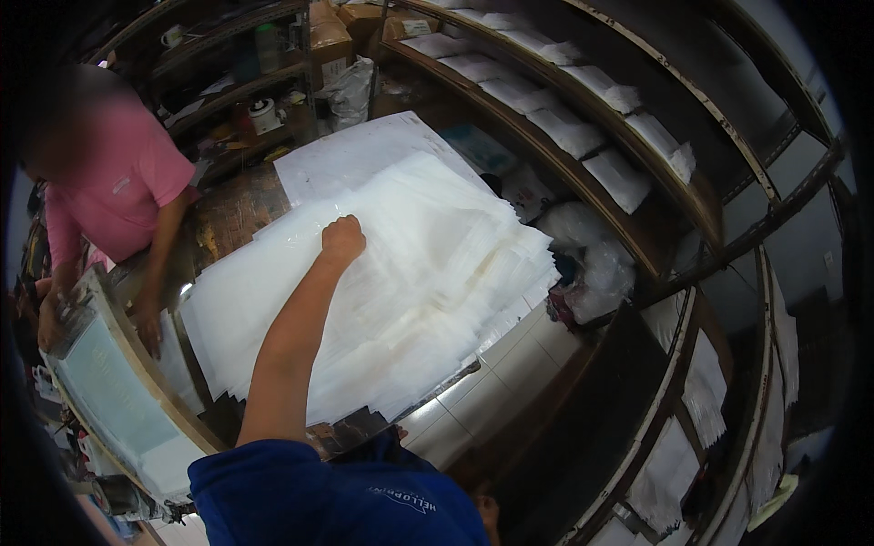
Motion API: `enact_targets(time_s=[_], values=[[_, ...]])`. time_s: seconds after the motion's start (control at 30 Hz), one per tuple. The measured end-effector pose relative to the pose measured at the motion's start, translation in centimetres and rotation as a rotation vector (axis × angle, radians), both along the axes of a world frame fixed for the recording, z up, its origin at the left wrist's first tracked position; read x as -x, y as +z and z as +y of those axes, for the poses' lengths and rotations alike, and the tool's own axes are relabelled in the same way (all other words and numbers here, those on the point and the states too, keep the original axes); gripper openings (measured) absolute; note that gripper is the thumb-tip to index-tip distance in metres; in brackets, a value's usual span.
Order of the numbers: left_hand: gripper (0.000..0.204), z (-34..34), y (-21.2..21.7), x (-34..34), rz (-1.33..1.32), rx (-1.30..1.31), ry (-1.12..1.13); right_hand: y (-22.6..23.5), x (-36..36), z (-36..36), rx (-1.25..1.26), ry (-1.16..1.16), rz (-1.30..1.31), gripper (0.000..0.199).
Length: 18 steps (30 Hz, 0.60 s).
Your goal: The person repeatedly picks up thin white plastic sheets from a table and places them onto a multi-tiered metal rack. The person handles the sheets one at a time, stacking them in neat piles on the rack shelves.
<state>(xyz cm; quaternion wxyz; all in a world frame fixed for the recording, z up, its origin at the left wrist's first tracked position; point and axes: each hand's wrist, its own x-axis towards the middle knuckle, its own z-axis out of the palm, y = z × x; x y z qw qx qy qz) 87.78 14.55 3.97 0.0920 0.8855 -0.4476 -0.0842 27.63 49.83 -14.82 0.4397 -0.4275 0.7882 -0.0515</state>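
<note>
My left hand [344, 238] is closed in a fist over a wide, fanned stack of thin white plastic sheets [410, 255]. Its fingers curl under, so whatever they grip, if anything, is hidden. The bare left forearm reaches across the near left part of the stack. Low in the view, beside my blue shirt, only a sliver of my right hand or forearm [489, 511] shows, and its fingers cannot be made out. Larger flat white sheets [364, 146] lie beyond the stack, on the same table.
At the left, a person in pink [123, 182] has both hands at a wooden-framed screen [118, 382]. Racks with white sheet bundles [564, 127] stand at the far right, more shelving [669, 464] at the near right. Clear plastic bags [592, 259] lie beside the table.
</note>
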Motion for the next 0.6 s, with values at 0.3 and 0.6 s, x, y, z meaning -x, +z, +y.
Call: enact_targets(time_s=[0.3,0.6], values=[[0.030,-0.1,0.3,-0.4,-0.015,0.040,0.034,-7.4,4.8,5.1,0.030,-0.110,-0.302,0.026],[0.022,10.3,7.8,11.4,0.107,0.316,-0.431,15.5,-12.0,-12.9,0.292,0.111,-0.710,0.041]])
